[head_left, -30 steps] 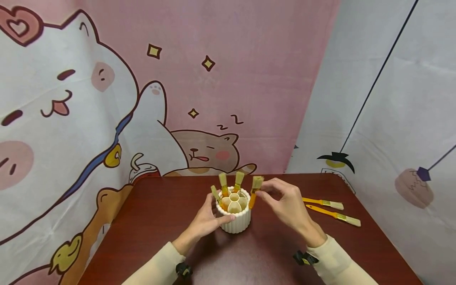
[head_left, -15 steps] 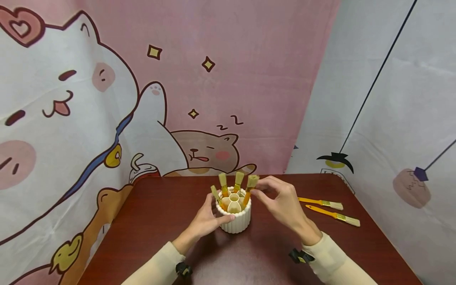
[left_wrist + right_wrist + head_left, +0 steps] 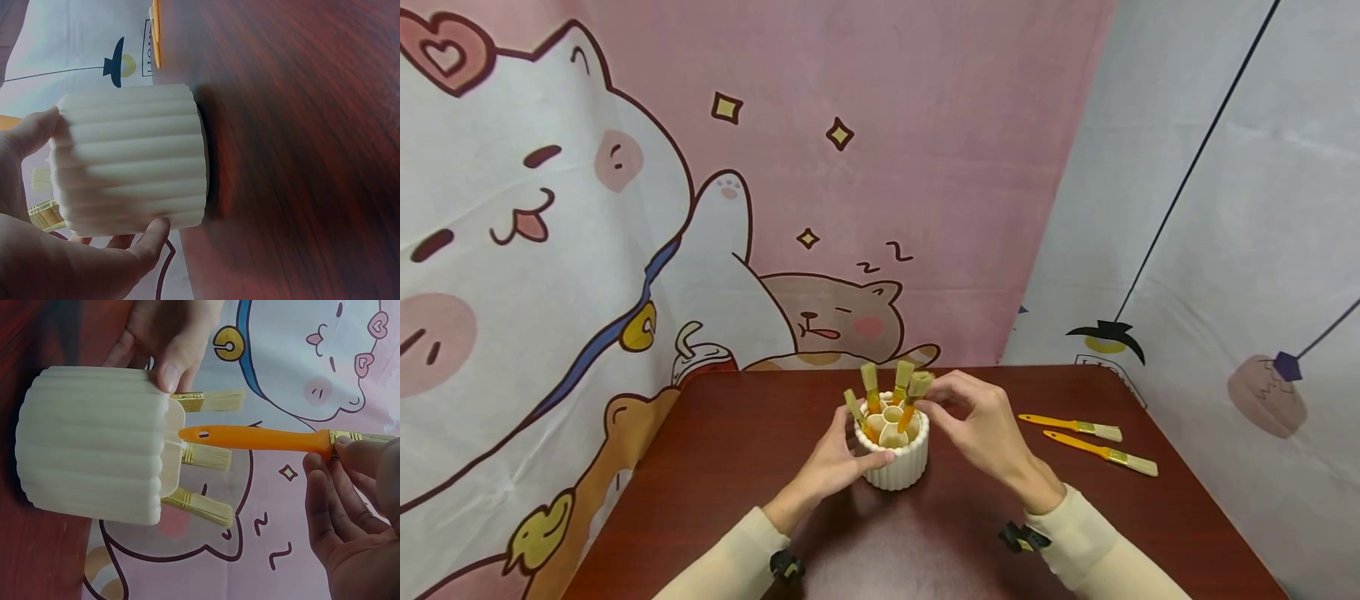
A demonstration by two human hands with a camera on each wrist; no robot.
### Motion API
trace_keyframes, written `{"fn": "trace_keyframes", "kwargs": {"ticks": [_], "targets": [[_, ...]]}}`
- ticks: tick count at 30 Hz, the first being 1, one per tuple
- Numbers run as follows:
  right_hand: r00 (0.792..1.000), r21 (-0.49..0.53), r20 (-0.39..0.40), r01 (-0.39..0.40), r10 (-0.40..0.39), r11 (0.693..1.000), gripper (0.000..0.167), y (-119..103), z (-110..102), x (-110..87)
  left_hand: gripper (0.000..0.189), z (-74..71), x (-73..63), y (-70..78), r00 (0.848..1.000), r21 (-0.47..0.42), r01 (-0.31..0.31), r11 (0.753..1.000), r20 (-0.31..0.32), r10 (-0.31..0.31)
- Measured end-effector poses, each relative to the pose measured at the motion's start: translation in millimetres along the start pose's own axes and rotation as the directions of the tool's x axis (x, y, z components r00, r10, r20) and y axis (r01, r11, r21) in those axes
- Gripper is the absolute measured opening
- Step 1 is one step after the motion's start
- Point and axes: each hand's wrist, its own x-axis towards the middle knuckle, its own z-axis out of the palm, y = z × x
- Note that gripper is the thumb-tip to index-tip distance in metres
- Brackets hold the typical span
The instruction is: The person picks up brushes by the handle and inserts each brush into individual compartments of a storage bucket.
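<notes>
My left hand [image 3: 831, 465] holds a ribbed cream brush holder [image 3: 897, 475], thumb near its front rim and fingers round its left side. In the left wrist view, the thumb and fingertips press the ribbed wall [image 3: 131, 156]. Three brushes stand in the holder, bristles up: one [image 3: 853, 407] leaning left, two [image 3: 869, 383] at the back. My right hand [image 3: 988, 429] pinches another flat paintbrush [image 3: 262, 437] at its metal band, bristles up. Its orange handle end is at the holder's opening in the right wrist view; whether it touches is unclear. Petal-shaped dividers [image 3: 891, 417] show inside.
Two orange-handled paintbrushes [image 3: 1071, 427] [image 3: 1101, 452] lie on the dark red table [image 3: 737, 500], right of my right hand, bristles pointing right. Behind the table hangs a pink and white cartoon cloth [image 3: 925, 167]. Each wrist wears a small black device [image 3: 786, 567].
My right hand has moved left with the paintbrush, from beside the holder's right rim to over its opening. The left hand and holder have stayed put.
</notes>
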Motion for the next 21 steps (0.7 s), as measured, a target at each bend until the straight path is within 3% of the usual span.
{"fn": "trace_keyframes", "kwargs": {"ticks": [21], "targets": [[0.994, -0.104, 0.082, 0.078, -0.070, 0.991, 0.027, 11.5, 23.3, -7.3, 0.104, -1.9, 0.5, -0.2, 1.000, -0.017, -0.006, 1.000, 0.022, 0.006]]}}
